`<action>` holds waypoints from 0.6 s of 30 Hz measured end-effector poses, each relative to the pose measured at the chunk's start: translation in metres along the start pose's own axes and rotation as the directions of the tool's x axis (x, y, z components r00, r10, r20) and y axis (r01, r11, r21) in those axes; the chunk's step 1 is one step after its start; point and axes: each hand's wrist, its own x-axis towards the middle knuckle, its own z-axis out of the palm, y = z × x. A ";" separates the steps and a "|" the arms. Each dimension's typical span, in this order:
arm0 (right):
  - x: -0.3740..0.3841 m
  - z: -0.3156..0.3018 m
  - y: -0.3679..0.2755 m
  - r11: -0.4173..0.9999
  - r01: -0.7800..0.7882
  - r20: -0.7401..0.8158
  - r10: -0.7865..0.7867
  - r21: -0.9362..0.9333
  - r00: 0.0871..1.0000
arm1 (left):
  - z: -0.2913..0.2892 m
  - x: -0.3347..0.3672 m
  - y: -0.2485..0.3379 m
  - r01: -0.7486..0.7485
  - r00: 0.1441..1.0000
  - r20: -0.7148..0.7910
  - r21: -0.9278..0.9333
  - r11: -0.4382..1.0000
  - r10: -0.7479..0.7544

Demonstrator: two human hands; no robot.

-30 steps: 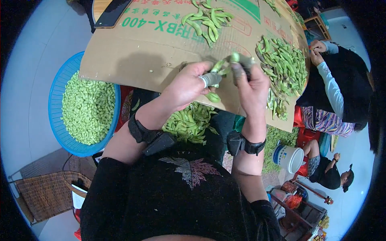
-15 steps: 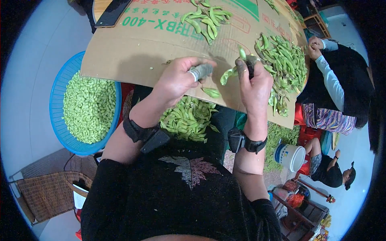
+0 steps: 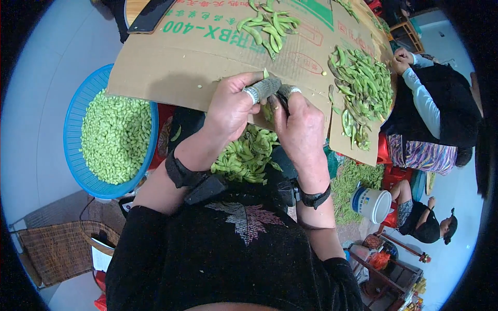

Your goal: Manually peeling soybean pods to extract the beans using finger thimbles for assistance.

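My left hand [image 3: 229, 106] and my right hand [image 3: 303, 122] meet over the near edge of the cardboard. Both are closed, with grey knitted covers on the digits that touch. Pinched between them is a green bean pod [image 3: 266, 74]; its tip shows above the fingers and the rest is mostly hidden. Under my wrists, a heap of opened green pods [image 3: 245, 155] fills my lap. Right of my hands lies a large pile of unopened bean pods [image 3: 365, 78]. A smaller group of pods [image 3: 273, 31] rests farther away on the cardboard.
A blue basket [image 3: 70, 150] of shelled beans stands at the left. The printed cardboard [image 3: 150, 72] covers the tabletop, with a dark phone [image 3: 150, 16] at its far left corner. At the right are a white bucket [image 3: 381, 206], a seated co-worker [image 3: 436, 98] and another person [image 3: 428, 223].
My right hand has moved left and down to meet my left hand, bringing its pod along. A loose pod now shows on the dark cloth left of my left forearm.
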 end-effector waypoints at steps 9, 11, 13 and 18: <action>0.008 0.014 -0.003 0.917 -0.004 0.022 -0.005 0.400 1.000 | -0.020 -0.014 0.031 -0.081 0.997 0.026 0.281 0.956 0.077; 0.015 0.004 -0.002 0.671 -0.262 0.379 -0.029 0.693 0.925 | -0.039 -0.027 0.044 -0.276 0.961 0.085 0.375 0.885 0.264; 0.033 -0.021 0.022 0.765 -0.358 0.743 -0.223 0.534 0.632 | -0.063 -0.036 0.067 -0.228 0.931 -0.136 0.508 0.830 0.339; 0.097 0.015 0.036 1.000 0.017 0.174 -0.019 0.014 0.985 | -0.166 -0.085 0.131 -0.219 0.612 -0.344 0.791 0.571 0.712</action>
